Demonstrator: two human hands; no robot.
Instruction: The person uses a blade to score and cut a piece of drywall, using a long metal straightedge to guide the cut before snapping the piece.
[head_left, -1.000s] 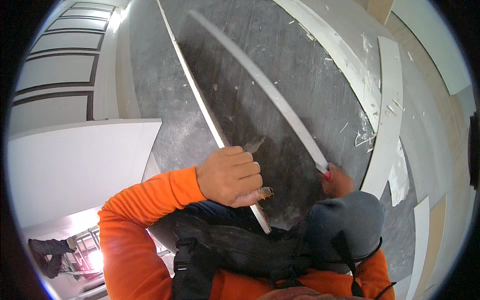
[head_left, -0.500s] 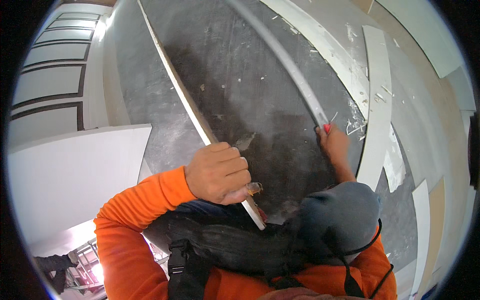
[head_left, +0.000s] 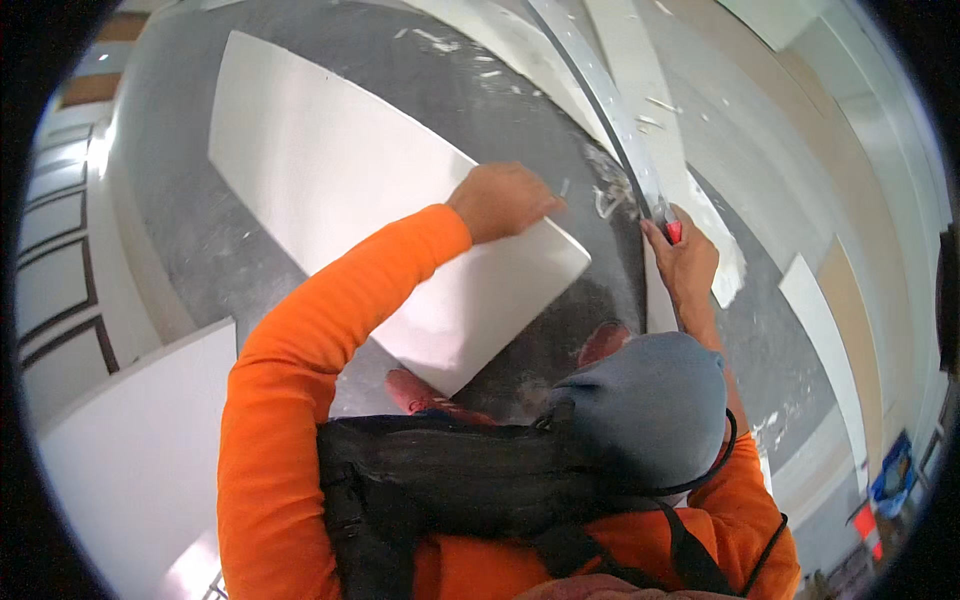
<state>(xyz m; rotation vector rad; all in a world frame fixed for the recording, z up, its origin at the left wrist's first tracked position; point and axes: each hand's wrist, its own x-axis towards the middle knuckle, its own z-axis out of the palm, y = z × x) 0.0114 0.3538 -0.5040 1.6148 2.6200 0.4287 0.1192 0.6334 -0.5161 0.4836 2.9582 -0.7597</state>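
Observation:
My left hand [head_left: 505,203] is closed at the upper right edge of a large white board [head_left: 330,170], its fingers curled and partly hidden. The board's broad face shows, and its near corner is beside my red shoe [head_left: 415,390]. A small blurred thing pokes out by my left fingers; I cannot make out its kind. To the right, my right hand [head_left: 688,262] grips the near end of a long metal straightedge [head_left: 605,100]. A red piece [head_left: 674,232] shows between the fingers there; whether it belongs to the straightedge I cannot tell.
Long white strips [head_left: 635,60] and broken scraps [head_left: 610,195] lie on the dark floor [head_left: 190,240] to the right. Another white board [head_left: 150,400] stands at lower left. White and tan strips [head_left: 850,330] lie at far right, near a blue bag [head_left: 893,475].
The white board has turned from edge-on to showing its broad face. My left hand has moved up and right with its edge. The straightedge has shifted right in my right hand.

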